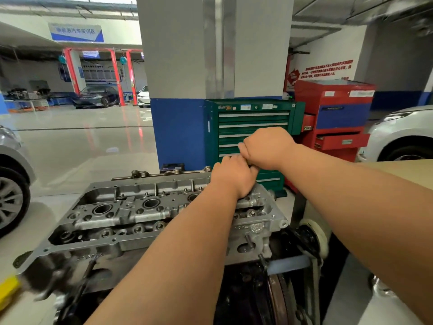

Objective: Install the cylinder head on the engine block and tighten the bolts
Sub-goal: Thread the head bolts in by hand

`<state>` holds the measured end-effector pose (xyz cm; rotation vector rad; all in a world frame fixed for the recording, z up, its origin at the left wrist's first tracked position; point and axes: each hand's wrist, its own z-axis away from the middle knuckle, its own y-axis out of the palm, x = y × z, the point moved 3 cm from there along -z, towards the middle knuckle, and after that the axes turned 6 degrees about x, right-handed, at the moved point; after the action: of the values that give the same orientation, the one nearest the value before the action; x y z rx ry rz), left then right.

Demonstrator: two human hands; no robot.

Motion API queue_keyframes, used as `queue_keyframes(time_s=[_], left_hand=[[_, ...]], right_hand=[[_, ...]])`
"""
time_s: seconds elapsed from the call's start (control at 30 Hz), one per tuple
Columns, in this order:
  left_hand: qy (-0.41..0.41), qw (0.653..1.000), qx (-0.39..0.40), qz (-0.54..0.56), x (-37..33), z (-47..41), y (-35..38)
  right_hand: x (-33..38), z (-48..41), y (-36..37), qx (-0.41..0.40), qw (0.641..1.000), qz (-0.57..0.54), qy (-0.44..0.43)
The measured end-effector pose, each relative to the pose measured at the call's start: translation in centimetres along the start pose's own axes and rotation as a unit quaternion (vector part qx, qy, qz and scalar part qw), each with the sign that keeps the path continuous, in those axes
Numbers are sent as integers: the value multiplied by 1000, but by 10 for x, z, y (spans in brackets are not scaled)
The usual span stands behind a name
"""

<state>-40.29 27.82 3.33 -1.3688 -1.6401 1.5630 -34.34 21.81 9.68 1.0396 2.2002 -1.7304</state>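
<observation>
Head (131, 214) looks seated; left hand (234, 178) and right hand (267, 148) curl fingers (244, 148) round a barely visible tool (251, 164); bolt tightening seemingly underway.

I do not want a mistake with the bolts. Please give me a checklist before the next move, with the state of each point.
1. Cylinder head seated on the engine block: ok, it looks flat on it.
2. Left hand and right hand together at the head's far right end: ok.
3. Tool in the grip: cannot tell, the hands hide it.
4. Bolts all in their holes: cannot tell.
</observation>
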Motion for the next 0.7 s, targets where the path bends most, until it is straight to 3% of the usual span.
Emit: queue_keyframes(time_s=[0.13,0.23,0.3,0.37,0.53,0.7], left_hand=[[-76,987,134,-49,29,21,7],[-73,985,115,-104,44,39,10],[-64,987,101,-108,41,43,9],[-63,986,112,-104,39,44,7],[-59,987,113,-97,38,45,5],[-59,986,110,-112,38,43,10]], right_hand=[[10,-5,-7,62,993,55,83],[20,-10,-9,142,972,22,188],[23,-12,-10,160,964,-2,211],[17,-12,-11,142,976,-19,163],[5,-5,-9,89,991,34,-89],[12,-16,4,70,995,49,-43]])
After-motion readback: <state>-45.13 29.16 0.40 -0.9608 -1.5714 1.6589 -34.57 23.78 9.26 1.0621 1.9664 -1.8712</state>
